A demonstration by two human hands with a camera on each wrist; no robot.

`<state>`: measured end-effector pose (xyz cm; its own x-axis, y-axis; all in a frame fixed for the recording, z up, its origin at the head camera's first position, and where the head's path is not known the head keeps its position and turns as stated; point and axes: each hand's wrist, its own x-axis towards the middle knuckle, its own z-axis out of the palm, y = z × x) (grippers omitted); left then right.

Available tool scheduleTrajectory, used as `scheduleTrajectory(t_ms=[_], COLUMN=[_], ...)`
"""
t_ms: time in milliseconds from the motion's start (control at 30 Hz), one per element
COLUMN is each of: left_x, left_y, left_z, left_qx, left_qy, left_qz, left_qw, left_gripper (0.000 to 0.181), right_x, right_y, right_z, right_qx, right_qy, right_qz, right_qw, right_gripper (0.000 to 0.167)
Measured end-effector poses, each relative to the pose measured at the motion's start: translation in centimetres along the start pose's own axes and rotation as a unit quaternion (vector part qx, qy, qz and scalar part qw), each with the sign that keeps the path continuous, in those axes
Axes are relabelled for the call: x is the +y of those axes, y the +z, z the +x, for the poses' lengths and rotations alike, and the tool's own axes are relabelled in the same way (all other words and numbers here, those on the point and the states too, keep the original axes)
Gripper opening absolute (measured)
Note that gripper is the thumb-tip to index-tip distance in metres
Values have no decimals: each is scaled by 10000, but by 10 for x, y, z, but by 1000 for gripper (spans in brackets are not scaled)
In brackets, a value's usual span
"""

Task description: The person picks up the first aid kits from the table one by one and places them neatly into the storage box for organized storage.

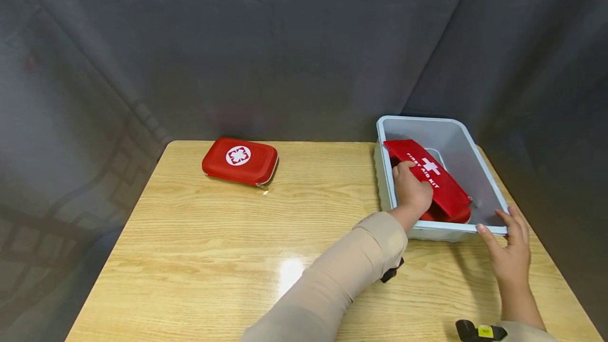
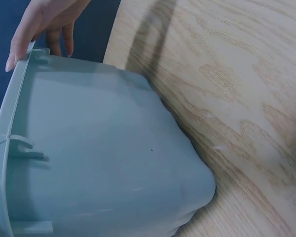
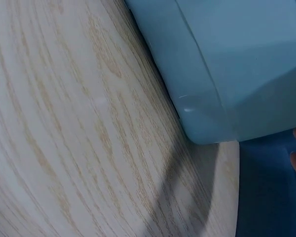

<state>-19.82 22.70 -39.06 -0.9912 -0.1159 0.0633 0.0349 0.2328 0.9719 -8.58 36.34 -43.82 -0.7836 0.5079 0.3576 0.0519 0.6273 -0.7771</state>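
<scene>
My left hand (image 1: pixel 412 189) reaches over the near-left rim into a light blue-grey plastic bin (image 1: pixel 453 229). It grips the left edge of a flat red first aid pouch (image 1: pixel 439 178), which has a white cross and lettering. The pouch lies tilted on another red case (image 1: pixel 461 216), mostly hidden beneath it. My right hand (image 1: pixel 513 249) holds the bin's near-right corner, thumb at the front rim and fingers round the side. In the left wrist view the right hand (image 2: pixel 52 22) shows at that corner; the left hand's fingertips are partly hidden in the head view.
A red hard-shell first aid case (image 1: pixel 239 161) with a white round emblem lies at the table's back left. The wooden table (image 1: pixel 214 257) carries the bin at its right end. Dark grey curtains (image 1: pixel 285 51) hang behind and beside it.
</scene>
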Motion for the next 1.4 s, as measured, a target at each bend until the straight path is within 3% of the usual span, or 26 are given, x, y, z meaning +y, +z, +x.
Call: scheduleTrajectory(t_ms=[100,233,367,500,600,700,1000,1133,1233,1333,1400], left_x=[0,2,3,5,5,5,10,11,10,4,-1], left_y=[-1,-2,-1,-1,-2,-2,-8,-15,-24,-36,-46], left_z=[1,1,1,1,2,1,-4,-5,-3,-1,0], left_qx=[-424,-862,-1047,-1256,-1362,-1381,-1440,-1528,-1896,-2511,-2929], left_qy=[-183,-639,-935,-1398,-1766,-1931,-2096,-1861,-1531,-1117,-912], left_qz=[-75,-101,329,631,546,472,194,-207,-543,-1058,-1762], left_qw=[9989,9942,9896,9801,9733,9703,9669,9703,9683,9556,9353], left_gripper=[40,45,48,47,47,49,62,52,46,43,41], right_x=[1,2,1,1,0,0,1,1,1,1,0], right_y=[0,0,0,0,1,2,2,2,4,6,7], right_z=[0,-1,-1,-2,-2,-3,-2,-1,-1,1,2], right_qx=[22,54,46,53,45,30,25,17,25,23,23], right_qy=[-46,-107,-78,-22,1,9,-59,-40,-47,-66,-64], right_qz=[41,93,107,175,202,220,284,280,309,295,282], right_qw=[10000,9999,9999,9998,9998,9998,9996,9996,9995,9995,9996], right_gripper=[44,43,44,45,45,45,47,48,49,49,49])
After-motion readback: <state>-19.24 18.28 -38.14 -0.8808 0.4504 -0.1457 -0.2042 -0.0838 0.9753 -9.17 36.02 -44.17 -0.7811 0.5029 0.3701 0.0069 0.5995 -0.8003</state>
